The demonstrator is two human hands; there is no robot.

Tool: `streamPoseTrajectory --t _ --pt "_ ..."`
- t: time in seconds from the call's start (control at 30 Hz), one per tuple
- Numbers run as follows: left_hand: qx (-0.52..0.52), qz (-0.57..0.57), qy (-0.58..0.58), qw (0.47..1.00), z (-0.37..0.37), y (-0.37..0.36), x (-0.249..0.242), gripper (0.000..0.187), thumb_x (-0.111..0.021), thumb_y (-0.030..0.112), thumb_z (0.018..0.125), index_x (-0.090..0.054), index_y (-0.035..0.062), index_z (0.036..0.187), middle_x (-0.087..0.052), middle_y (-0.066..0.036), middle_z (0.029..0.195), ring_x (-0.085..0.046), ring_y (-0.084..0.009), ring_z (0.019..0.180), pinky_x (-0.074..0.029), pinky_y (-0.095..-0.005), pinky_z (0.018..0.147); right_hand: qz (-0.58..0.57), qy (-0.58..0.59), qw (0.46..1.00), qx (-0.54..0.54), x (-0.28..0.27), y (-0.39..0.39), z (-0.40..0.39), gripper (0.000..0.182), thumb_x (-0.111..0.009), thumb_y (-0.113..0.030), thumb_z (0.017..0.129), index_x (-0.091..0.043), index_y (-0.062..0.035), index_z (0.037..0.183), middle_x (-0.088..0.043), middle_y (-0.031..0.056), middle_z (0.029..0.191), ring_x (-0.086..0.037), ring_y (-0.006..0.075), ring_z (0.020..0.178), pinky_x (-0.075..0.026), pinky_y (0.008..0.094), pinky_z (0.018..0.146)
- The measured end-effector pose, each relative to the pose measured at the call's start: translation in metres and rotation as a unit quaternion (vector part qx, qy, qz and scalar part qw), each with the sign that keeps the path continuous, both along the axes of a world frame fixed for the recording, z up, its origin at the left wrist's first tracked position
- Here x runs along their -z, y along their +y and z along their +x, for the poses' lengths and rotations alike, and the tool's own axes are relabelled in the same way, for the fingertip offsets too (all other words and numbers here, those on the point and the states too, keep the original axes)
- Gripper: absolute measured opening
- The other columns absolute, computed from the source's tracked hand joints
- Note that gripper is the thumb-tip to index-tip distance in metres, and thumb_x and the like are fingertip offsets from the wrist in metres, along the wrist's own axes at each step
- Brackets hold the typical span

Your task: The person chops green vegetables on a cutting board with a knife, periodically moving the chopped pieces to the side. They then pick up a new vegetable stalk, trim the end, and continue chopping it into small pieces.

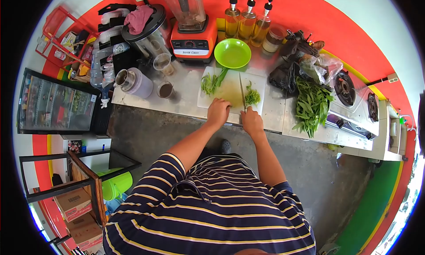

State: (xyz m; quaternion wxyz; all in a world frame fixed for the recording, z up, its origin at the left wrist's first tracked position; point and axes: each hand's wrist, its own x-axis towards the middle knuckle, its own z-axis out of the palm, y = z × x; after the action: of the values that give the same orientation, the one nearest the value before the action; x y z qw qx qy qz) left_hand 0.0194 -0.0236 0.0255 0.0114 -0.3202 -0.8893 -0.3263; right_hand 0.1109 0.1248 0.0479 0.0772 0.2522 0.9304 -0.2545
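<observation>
A white cutting board (231,87) lies at the counter's front edge. My right hand (252,122) is closed around the handle of a knife (242,92), whose blade points away from me across the board. Finely cut greens (253,97) lie in a pile just right of the blade. My left hand (218,113) rests at the board's front edge with its fingers curled together; whether something small is in them is hidden. Beyond it, at the board's left, are more cut greens (208,84) and longer green stems (221,77).
Behind the board stand a green bowl (232,54), a red blender (193,43) and pump bottles (247,19). Leafy greens (311,103) lie to the right beside a gas stove (353,105). A cup of dark liquid (166,90) and a jug (135,83) stand left.
</observation>
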Motion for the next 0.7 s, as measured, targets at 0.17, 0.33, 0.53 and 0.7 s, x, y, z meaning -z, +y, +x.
streamPoseTrajectory --t 0.17,0.33,0.53,0.7 --pt "-0.022 0.014 -0.105 0.994 -0.008 0.022 0.004 0.009 -0.069 0.005 0.081 -0.070 0.0066 0.089 -0.068 -0.013 0.089 -0.064 -0.0350 0.090 -0.052 -0.0449 0.077 -0.006 0.005 1.000 -0.013 -0.005 -0.018 0.003 0.036 -0.056 -0.033 0.099 -0.058 0.0033 0.102 -0.069 0.0312 0.091 -0.069 0.0482 0.088 -0.056 0.0534 0.079" --pt "-0.042 0.019 -0.106 0.993 -0.002 0.022 -0.004 0.008 -0.068 0.005 0.082 -0.070 0.0043 0.089 -0.067 -0.015 0.089 -0.064 -0.0364 0.090 -0.051 -0.0459 0.077 0.016 -0.016 0.999 -0.032 0.000 -0.038 0.007 0.034 -0.056 -0.032 0.100 -0.056 0.0021 0.103 -0.071 0.0263 0.088 -0.071 0.0437 0.085 -0.058 0.0496 0.076" --pt "-0.020 0.041 -0.024 0.999 0.008 0.013 0.013 0.012 -0.063 0.005 0.084 -0.071 0.0022 0.092 -0.066 -0.016 0.092 -0.063 -0.0376 0.089 -0.051 -0.0467 0.079 0.015 -0.057 0.998 -0.005 0.005 -0.046 0.000 0.034 -0.053 -0.032 0.101 -0.049 0.0012 0.108 -0.071 0.0272 0.092 -0.071 0.0440 0.088 -0.057 0.0514 0.079" --pt "0.009 0.063 -0.027 0.998 -0.003 0.008 0.019 0.012 -0.061 0.003 0.084 -0.071 0.0029 0.091 -0.065 -0.017 0.091 -0.064 -0.0375 0.090 -0.051 -0.0469 0.079 0.046 -0.062 0.996 -0.044 -0.003 -0.033 -0.009 0.034 -0.053 -0.032 0.101 -0.049 0.0013 0.108 -0.071 0.0259 0.094 -0.071 0.0435 0.090 -0.057 0.0501 0.079"
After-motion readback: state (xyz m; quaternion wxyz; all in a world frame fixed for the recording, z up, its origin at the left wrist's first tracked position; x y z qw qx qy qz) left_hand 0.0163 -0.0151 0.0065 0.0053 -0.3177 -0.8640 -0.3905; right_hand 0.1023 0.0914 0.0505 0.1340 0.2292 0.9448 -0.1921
